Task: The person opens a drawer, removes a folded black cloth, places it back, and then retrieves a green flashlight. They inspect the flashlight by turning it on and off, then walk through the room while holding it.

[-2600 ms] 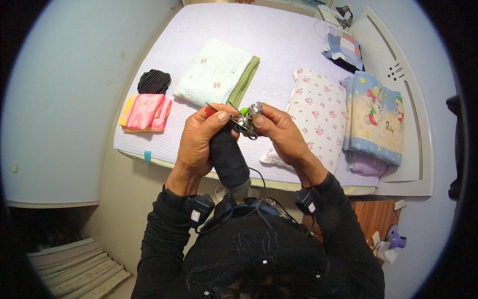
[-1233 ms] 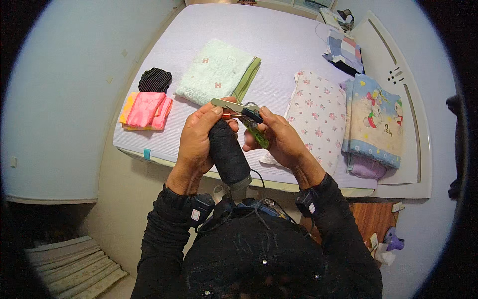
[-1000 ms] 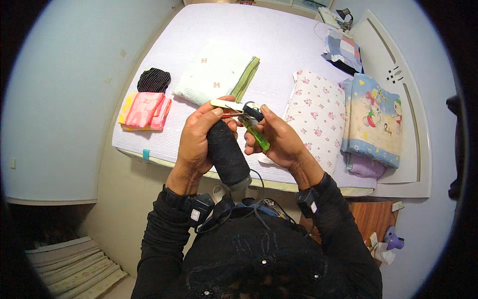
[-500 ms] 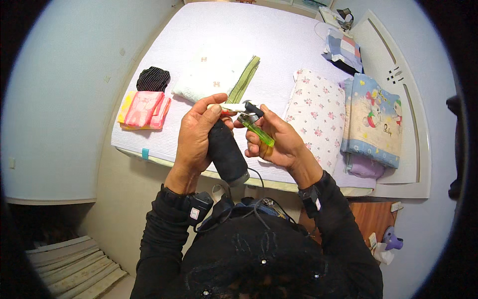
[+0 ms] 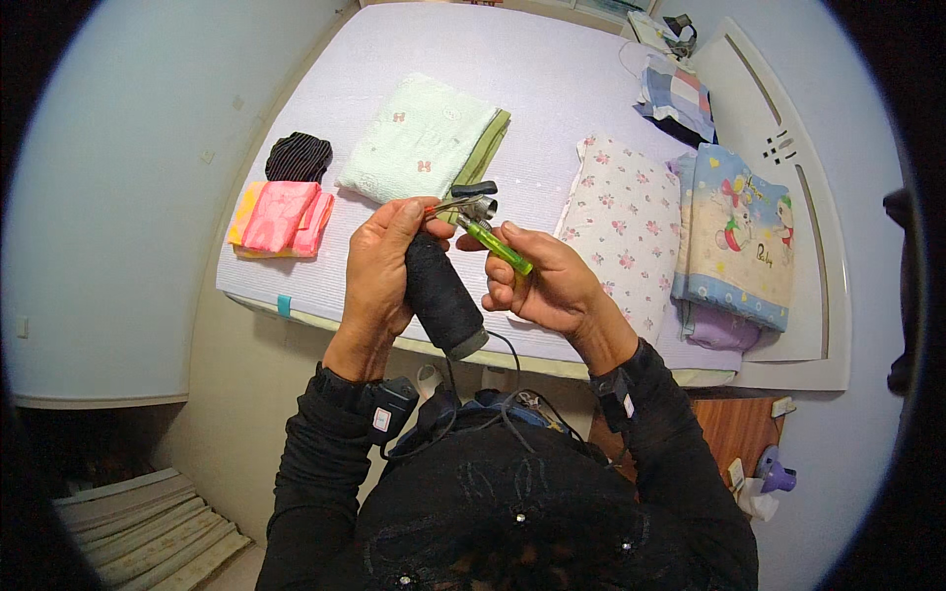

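My left hand (image 5: 382, 258) is closed around a large spool of black thread (image 5: 443, 300), which tilts down toward me. Its fingertips also pinch a slim metal tool with a red part (image 5: 443, 207); its exact kind is hard to make out. A short black bar (image 5: 475, 188) shows just beyond the metal, and I cannot tell whether it is joined to the tool. In my closed right hand (image 5: 544, 278) is a translucent green lighter (image 5: 501, 248), its metal top (image 5: 480, 208) raised against the slim tool's end. No flame shows.
Across the bed (image 5: 552, 69) lie a folded pale green quilt (image 5: 419, 138), a pink and yellow folded cloth (image 5: 281, 219), a black striped cloth (image 5: 299, 156), a flowered pillow (image 5: 626, 217) and a blue cartoon pillow (image 5: 739, 236). A white headboard (image 5: 823, 286) stands at right.
The lighter has turned so its metal top sits higher, by the slim tool. The black bar, earlier by my right thumb, now appears farther up and apart from that hand.
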Demonstrator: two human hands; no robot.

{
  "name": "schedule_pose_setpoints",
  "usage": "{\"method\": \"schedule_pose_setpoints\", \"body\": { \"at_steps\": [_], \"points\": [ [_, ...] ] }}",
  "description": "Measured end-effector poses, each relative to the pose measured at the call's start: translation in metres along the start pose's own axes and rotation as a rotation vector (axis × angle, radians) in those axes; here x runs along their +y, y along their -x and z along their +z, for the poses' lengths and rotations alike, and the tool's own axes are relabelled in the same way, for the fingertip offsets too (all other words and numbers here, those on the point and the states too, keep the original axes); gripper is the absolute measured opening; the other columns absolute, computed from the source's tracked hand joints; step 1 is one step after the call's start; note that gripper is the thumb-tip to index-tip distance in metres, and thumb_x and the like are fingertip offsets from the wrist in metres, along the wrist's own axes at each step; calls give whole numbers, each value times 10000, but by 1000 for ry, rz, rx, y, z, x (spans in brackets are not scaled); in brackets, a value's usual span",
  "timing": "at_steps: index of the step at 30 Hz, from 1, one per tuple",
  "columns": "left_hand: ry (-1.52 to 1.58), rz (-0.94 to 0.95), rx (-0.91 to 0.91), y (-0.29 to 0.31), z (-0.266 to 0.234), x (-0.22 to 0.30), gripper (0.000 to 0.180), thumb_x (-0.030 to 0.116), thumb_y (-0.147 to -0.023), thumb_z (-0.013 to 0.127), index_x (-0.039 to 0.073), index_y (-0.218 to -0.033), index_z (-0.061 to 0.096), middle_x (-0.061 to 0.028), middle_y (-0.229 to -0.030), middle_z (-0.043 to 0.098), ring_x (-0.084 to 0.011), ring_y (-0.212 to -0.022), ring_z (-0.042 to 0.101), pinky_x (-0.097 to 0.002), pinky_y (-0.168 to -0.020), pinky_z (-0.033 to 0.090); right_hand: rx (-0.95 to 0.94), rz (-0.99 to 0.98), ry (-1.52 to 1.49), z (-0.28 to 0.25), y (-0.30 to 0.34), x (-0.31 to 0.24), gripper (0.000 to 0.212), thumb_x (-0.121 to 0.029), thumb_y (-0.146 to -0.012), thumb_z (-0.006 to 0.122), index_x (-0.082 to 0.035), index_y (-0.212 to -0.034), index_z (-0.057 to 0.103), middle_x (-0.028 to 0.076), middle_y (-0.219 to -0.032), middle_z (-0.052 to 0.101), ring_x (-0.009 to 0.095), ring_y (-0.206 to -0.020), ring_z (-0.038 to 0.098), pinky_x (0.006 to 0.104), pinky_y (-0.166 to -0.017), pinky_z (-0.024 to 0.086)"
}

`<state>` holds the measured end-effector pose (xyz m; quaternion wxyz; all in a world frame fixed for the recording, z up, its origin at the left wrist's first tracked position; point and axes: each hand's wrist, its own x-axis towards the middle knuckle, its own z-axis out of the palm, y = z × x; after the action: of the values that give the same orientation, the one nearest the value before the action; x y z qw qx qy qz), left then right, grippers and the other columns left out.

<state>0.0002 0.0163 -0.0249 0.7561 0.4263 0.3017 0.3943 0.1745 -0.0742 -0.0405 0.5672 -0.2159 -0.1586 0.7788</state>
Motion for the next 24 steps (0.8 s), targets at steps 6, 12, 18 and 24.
{"method": "schedule_pose_setpoints", "body": {
  "at_steps": [6,12,18,24],
  "points": [
    [45,-33,21,-3,1,-2,289,277,-972,534,12,-1072,592,-70,-790,653,-123,-655,605,-261,-580,542,28,-39,70,4,0,-4,373,-262,-1015,423,50,-1208,496,36,-722,590,143,-616,619,342,-679,539],
    [57,-90,19,-2,2,-1,291,276,-971,536,4,-1064,585,-78,-788,651,-127,-658,613,-258,-575,544,96,-78,106,7,0,-7,344,-277,-989,493,-5,-1199,496,-14,-713,512,89,-605,546,323,-696,456],
    [100,-93,-22,-3,3,-3,226,204,-953,572,1,-1051,587,-98,-864,647,-121,-672,620,-255,-570,545,48,-131,114,7,0,-11,317,-264,-938,595,-48,-1144,487,42,-824,583,139,-724,636,311,-708,545],
    [88,-108,-32,-3,4,-7,208,197,-955,574,3,-1023,610,-78,-804,650,-117,-670,614,-227,-586,522,58,-183,265,13,2,-15,478,-173,-886,651,6,-1271,429,57,-899,574,142,-766,633,290,-722,555]
  ]
}}
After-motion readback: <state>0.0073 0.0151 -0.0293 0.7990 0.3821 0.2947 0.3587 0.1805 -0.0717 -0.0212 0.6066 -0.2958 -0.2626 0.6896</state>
